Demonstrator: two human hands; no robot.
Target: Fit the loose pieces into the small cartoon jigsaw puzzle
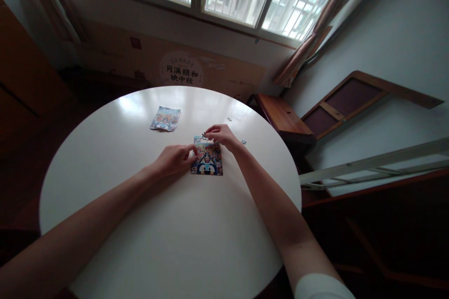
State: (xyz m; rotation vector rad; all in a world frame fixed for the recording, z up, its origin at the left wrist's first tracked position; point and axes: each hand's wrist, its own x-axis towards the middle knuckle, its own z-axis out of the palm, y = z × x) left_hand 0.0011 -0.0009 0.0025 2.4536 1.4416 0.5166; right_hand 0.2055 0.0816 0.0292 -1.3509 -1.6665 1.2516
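A small colourful jigsaw puzzle point(209, 159) lies near the middle of a round white table point(147, 224). My left hand point(174, 159) rests at the puzzle's left edge, fingers curled, thumb and fingertips touching the edge. My right hand point(220, 134) is at the puzzle's top edge, fingers pinched on a small puzzle piece point(204, 135) held over the top left corner. Two loose pieces point(243, 141) lie on the table to the right of my right hand, one further back point(229, 119).
A printed picture card or packet point(165, 118) lies further back on the table. A wooden chair point(286, 119) stands at the table's far right. Wooden frames lean on the right wall point(354, 98). Windows and a cardboard panel with characters point(180, 72) are behind.
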